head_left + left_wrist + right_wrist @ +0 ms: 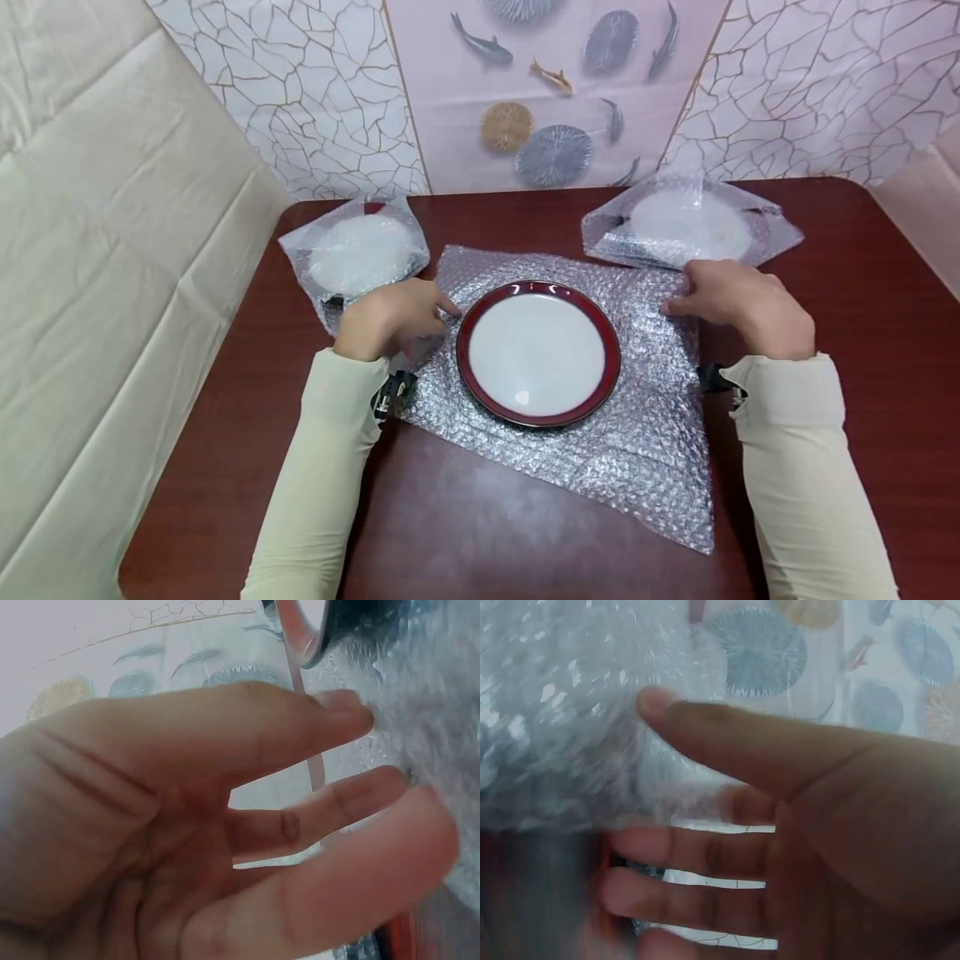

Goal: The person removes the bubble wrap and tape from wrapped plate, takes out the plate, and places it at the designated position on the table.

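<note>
A white plate [537,355] with a dark red rim lies face up on a sheet of bubble wrap [600,467]. My left hand [393,317] is at the sheet's left edge, beside the plate. In the left wrist view, a gap shows between the thumb [285,724] and the fingers of that hand, with nothing held. At the sheet's back right corner, my right hand [750,304] holds the bubble wrap's edge. Seen from the right wrist, the thumb [697,724] lies over the wrap and the index finger is partly hidden behind it.
Two wrapped bundles with white round items inside stand toward the back: one bundle [360,250] at left, touching close to my left hand, another bundle [690,221] at right. The dark red table [847,450] meets a patterned backdrop [322,100] behind and a cream cloth [112,333] at left.
</note>
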Demonstrator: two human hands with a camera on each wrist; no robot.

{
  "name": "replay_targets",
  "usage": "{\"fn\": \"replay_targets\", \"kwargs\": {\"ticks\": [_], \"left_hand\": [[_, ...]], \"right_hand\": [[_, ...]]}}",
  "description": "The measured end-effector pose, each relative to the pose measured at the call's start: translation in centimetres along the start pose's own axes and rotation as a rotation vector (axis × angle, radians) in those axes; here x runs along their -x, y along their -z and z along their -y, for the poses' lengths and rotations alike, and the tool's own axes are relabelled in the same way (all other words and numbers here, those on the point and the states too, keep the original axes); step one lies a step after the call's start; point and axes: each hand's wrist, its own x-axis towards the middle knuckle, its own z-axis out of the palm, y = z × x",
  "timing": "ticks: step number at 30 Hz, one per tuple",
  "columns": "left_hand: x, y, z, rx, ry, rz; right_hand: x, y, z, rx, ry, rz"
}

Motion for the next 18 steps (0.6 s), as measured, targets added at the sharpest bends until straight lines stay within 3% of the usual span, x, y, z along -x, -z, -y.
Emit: {"fn": "replay_targets", "kwargs": {"ticks": [4, 9, 12, 15, 18], "left_hand": [[-0.1, 0.0, 0.1, 0.051, 0.026, 0.024], [-0.8, -0.2, 0.5, -0.063, -0.031, -0.033], [-1.3, -0.5, 0.7, -0.154, -0.066, -0.08], [-1.6, -0.7, 0.7, -0.221, -0.086, -0.113], [-2.0, -0.8, 0.4, -0.264, -0.118, -0.119]], "right_hand": [[0.2, 0.2, -0.2, -0.064, 0.003, 0.179], [0.5, 0.3, -0.4, -0.13, -0.028, 0.388], [0.3, 0.1, -0.3, -0.143, 0.026, 0.414], [0.1, -0.1, -0.3, -0.142, 0.092, 0.381], [0.2, 0.0, -0.3, -0.205, 0.083, 0.354]]}}
